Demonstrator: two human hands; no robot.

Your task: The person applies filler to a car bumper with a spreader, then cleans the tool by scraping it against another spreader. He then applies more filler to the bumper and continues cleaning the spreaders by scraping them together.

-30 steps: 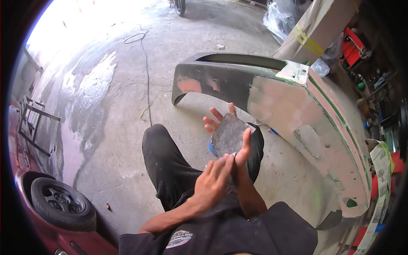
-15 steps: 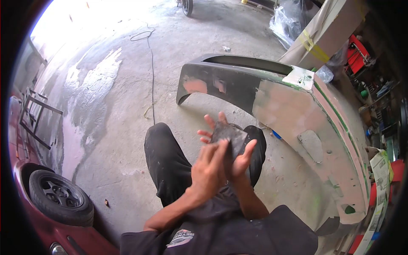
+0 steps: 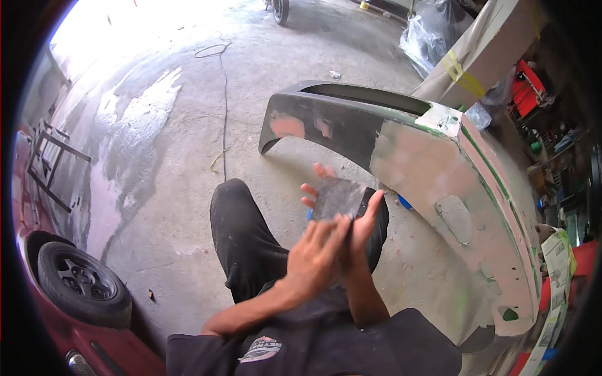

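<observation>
Supporting a flat grey sheet: right hand, palm up, grip spread wide beneath it, thumb raised alongside. Left hand: palm down, fingers extended to the sheet's near edge; any pinch, cannot tell. Sheet: above the knees.

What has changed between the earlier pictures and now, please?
The left hand moved forward over the gray square sheet, then drew back toward its near edge. The sheet looks more foreshortened than at first, so it has probably tilted. Nothing was visibly taken hold of or let go: the right hand still holds the sheet. The car bumper stayed put.
</observation>
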